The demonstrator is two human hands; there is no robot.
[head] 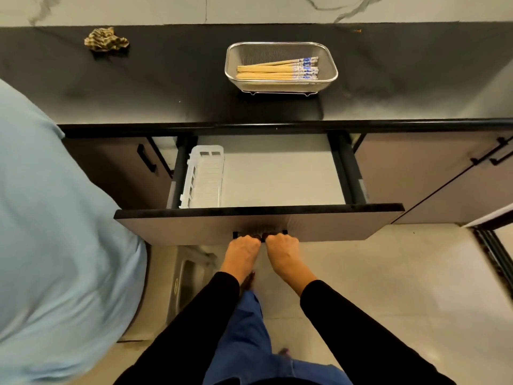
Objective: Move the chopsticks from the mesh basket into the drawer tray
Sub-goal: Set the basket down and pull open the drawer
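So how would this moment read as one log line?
hands: left and right on drawer handle | drawer: open | chopsticks: in basket | tray: empty

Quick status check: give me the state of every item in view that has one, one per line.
Dark-fronted drawer: pulled open.
White slotted plastic tray: empty, at the drawer's left side.
Bamboo chopsticks with blue-patterned ends: lying bundled in the basket.
Steel mesh basket: upright on the black counter.
Checked cloth: crumpled.
Left hand: closed on the black drawer handle.
Right hand: closed on the handle.
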